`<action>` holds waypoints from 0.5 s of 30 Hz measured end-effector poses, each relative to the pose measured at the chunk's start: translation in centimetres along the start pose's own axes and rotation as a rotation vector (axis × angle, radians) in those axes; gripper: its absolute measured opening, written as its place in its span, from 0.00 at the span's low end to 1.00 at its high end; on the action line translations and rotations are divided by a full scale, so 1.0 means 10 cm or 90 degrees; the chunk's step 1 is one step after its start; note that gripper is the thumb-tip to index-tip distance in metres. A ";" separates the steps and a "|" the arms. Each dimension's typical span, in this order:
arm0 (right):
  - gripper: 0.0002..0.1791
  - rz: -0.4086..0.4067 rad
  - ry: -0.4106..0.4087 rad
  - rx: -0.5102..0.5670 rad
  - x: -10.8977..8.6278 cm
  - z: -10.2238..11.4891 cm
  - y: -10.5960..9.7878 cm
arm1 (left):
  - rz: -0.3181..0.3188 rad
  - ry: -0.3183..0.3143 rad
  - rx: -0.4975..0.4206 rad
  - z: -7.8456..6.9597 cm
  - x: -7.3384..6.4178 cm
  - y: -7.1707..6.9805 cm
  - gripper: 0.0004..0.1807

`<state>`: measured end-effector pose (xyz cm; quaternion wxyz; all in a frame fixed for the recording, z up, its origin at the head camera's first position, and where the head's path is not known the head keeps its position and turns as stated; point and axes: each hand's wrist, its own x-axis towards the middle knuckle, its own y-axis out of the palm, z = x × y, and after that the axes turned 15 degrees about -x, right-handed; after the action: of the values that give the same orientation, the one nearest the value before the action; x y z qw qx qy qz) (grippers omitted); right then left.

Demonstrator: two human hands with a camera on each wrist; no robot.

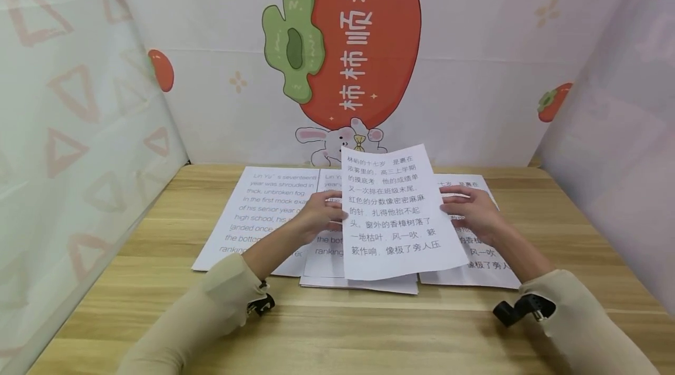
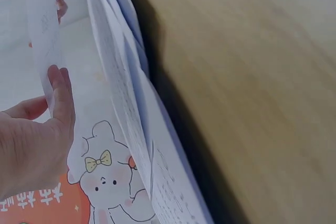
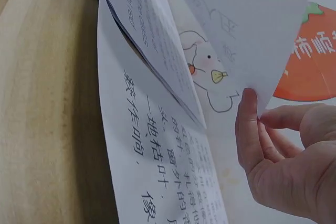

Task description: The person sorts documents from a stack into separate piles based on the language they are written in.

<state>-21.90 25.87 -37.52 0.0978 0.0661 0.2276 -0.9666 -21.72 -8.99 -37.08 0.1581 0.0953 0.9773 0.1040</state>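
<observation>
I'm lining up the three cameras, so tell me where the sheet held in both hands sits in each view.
Head: the held sheet is right of centre, a little low.
Left wrist: the held sheet is a narrow strip at upper left.
Right wrist: the held sheet is at upper right.
Shared landmark: the cartoon rabbit.

The lifted sheet (image 1: 395,220) looks like smooth matt white paper with dark print, as do the printed sheets (image 1: 253,225) towards the far edge of the table (image 1: 369,328), whose top shows smooth wood grain with a faint sheen. Beyond that edge hangs a matt, lightly creased cloth backdrop (image 1: 464,70); well short of it, the pale sleeves (image 1: 195,310) are soft matt fabric, and the black wrist mounts (image 1: 508,313) look like plastic with a shiny metal-like pin (image 1: 539,316).
</observation>
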 end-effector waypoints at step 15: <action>0.16 -0.019 -0.019 0.107 -0.11 -0.29 -0.56 | 0.062 -0.036 -0.036 0.06 0.19 0.46 0.31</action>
<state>-21.85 32.28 -37.52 0.0805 0.0565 0.1452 -0.9845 -22.61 -4.01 -37.08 0.1829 0.1410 0.9634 0.1362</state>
